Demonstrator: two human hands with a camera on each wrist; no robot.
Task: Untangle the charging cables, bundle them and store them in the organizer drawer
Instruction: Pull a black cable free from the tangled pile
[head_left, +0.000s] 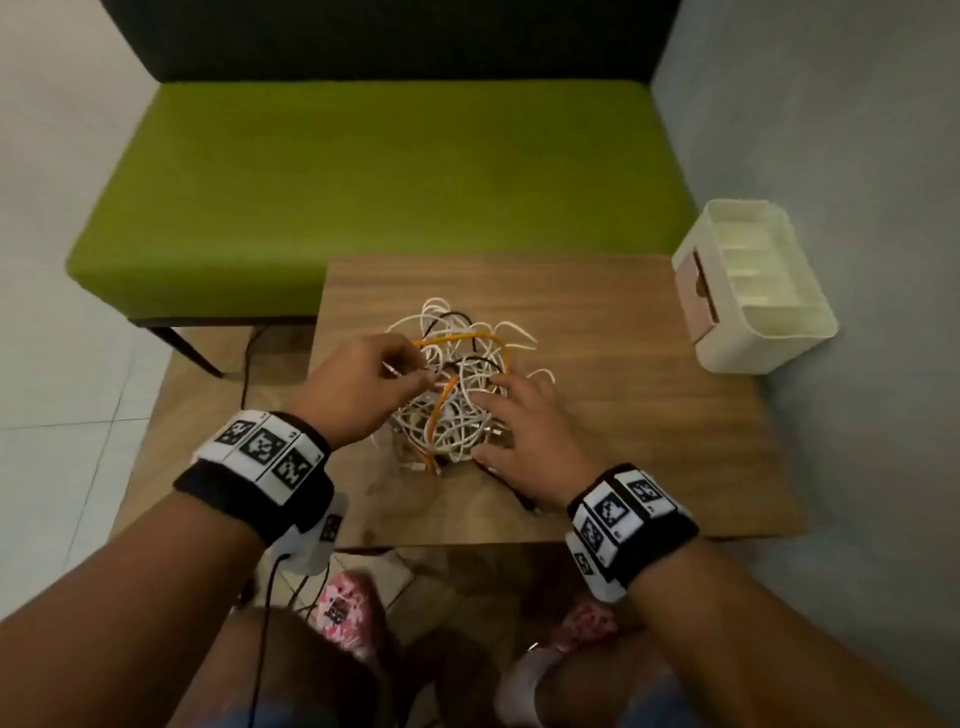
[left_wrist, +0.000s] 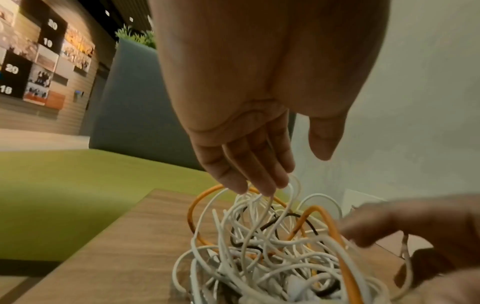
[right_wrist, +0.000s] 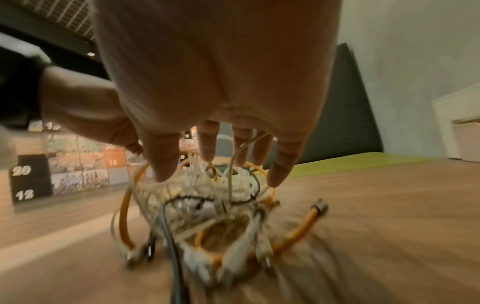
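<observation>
A tangle of charging cables (head_left: 452, 415), mostly white with an orange cable (head_left: 457, 338) and a black one (head_left: 457, 314), lies mid-table. My left hand (head_left: 421, 374) reaches into it from the left. In the left wrist view the left hand (left_wrist: 293, 170) has straight fingers touching the top white loops of the tangle (left_wrist: 259, 257), thumb apart. My right hand (head_left: 498, 421) rests on the right side of the pile, fingers spread. The right wrist view is blurred. It shows the right hand (right_wrist: 215, 164) spread over the tangle (right_wrist: 207, 195), with a white strand between its fingers. The white organizer (head_left: 753, 286) stands at the far right corner.
The wooden table (head_left: 649, 415) is small, with its front edge just under my wrists. A green bench (head_left: 363, 182) runs behind it, and a grey wall is close on the right. One dark cable end (head_left: 519, 499) trails toward the front edge. The organizer (right_wrist: 457, 123) has open top compartments.
</observation>
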